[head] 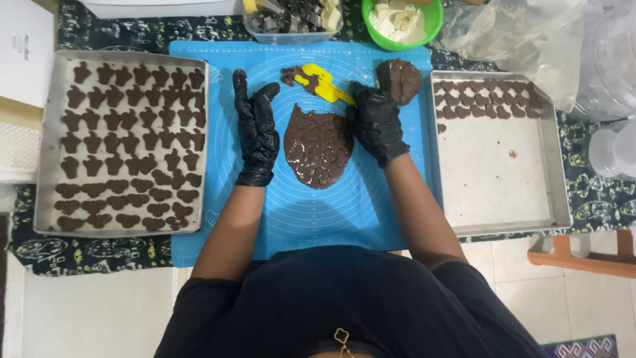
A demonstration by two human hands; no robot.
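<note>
A flat sheet of dark chocolate dough (318,147), stamped with several cut shapes, lies on a blue silicone mat (311,212). My left hand (256,129), in a black glove, rests flat on the mat just left of the sheet, fingers apart and holding nothing. My right hand (376,122), also gloved in black, sits at the sheet's right edge with fingers curled against the dough. A yellow scraper (323,83) with dough scraps lies behind the sheet. A lump of dough (399,81) sits at the mat's far right corner.
A metal tray (46,142) on the left is filled with several cut dough shapes. A second metal tray (558,179) on the right holds two rows of shapes at its far end. Behind stand a clear box of cutters (291,23), a green bowl (429,26) and plastic bags (510,33).
</note>
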